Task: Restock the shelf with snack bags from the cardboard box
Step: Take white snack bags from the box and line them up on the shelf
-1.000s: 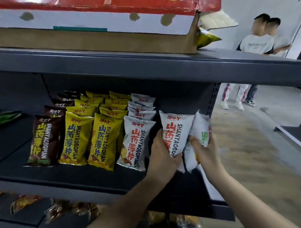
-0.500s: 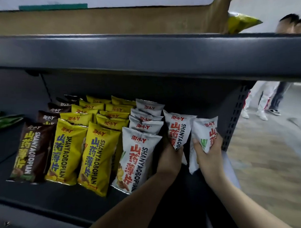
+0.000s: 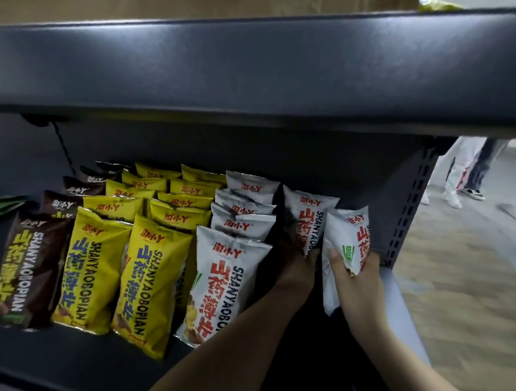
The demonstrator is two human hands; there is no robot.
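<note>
My left hand (image 3: 297, 270) grips the lower part of a white snack bag (image 3: 307, 220) standing upright on the dark shelf (image 3: 81, 362), just right of a row of white bags (image 3: 224, 278). My right hand (image 3: 356, 279) holds a second white snack bag (image 3: 349, 242) beside it, near the shelf's right end. Rows of yellow bags (image 3: 154, 275) and brown bags (image 3: 28, 267) stand further left. The cardboard box (image 3: 185, 4) sits on the shelf above, only its lower edge visible.
The upper shelf board (image 3: 246, 70) overhangs the bags closely. A perforated upright (image 3: 406, 213) ends the shelf on the right. Beyond it is wooden floor, where legs of people (image 3: 466, 173) stand. A green bag (image 3: 2, 204) lies at the far left.
Both hands have pushed their white bags deeper into the shelf, and the view has moved closer and lower. The left bag now stands behind the front white bag's row.
</note>
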